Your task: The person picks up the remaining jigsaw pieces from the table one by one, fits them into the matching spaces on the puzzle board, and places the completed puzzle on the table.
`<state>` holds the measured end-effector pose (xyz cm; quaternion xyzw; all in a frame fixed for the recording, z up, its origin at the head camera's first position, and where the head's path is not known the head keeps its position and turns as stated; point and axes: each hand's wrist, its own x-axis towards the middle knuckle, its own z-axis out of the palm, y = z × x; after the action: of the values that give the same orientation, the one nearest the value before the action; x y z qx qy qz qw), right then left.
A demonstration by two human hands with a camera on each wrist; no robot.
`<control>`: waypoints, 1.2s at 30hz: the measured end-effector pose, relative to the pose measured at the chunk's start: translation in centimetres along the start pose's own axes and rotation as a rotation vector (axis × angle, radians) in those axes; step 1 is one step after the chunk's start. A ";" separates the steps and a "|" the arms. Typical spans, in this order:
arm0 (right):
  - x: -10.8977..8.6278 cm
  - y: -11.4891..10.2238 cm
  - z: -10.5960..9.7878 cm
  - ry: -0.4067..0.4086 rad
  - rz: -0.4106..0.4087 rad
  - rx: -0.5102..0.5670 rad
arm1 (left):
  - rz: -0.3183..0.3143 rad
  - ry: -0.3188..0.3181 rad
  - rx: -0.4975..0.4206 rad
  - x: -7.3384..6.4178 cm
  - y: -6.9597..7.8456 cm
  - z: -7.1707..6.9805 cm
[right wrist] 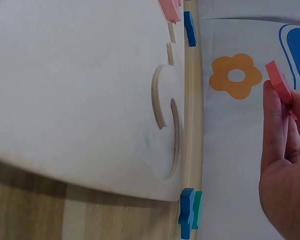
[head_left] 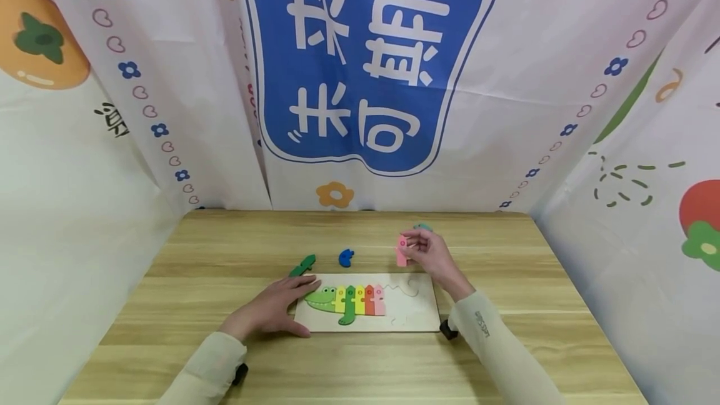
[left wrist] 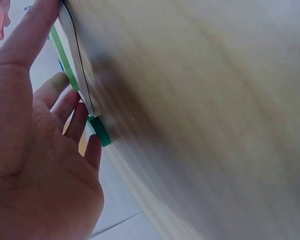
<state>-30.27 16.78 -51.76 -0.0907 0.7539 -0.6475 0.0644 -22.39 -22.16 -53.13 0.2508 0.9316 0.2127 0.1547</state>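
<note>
My right hand (head_left: 435, 257) pinches a pink puzzle piece (head_left: 402, 252) between thumb and fingers, beyond the far edge of the puzzle board (head_left: 416, 320). In the right wrist view that piece (right wrist: 278, 82) stands up from the fingertips. The pale wooden board carries a crocodile puzzle: a green head (head_left: 320, 301), then yellow, green, yellow, red and pink body pieces, and a green leg (head_left: 347, 317). Its right part shows the bare curled tail recess (right wrist: 160, 95). My left hand (head_left: 269, 309) rests over the board's left end, fingers at the far corner and thumb by the near edge.
Behind the board lie a dark green piece (head_left: 304, 265) near the left fingers and a blue piece (head_left: 345, 258) at the middle. A teal piece (head_left: 423, 227) lies past the right hand, partly hidden. Printed cloth walls (head_left: 562, 217) enclose the wooden table (head_left: 185, 280).
</note>
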 end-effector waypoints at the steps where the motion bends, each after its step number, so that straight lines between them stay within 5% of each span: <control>1: -0.1 0.0 0.0 -0.007 0.006 -0.001 | 0.003 -0.001 0.003 0.0 0.0 0.0; 14: -2.4 0.7 0.3 -0.091 0.119 -0.074 | 0.013 -0.007 0.002 0.2 0.4 -0.3; 27: -4.2 1.2 2.4 -0.201 0.130 -0.138 | 0.004 -0.014 0.009 -0.2 0.3 -0.3; 36: -4.3 1.8 3.2 -0.195 0.144 -0.132 | 0.008 -0.010 0.003 -0.4 0.1 -0.1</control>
<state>-25.51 14.86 -54.15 -0.1028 0.7897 -0.5782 0.1777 -22.10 -22.33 -52.98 0.2559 0.9301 0.2107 0.1580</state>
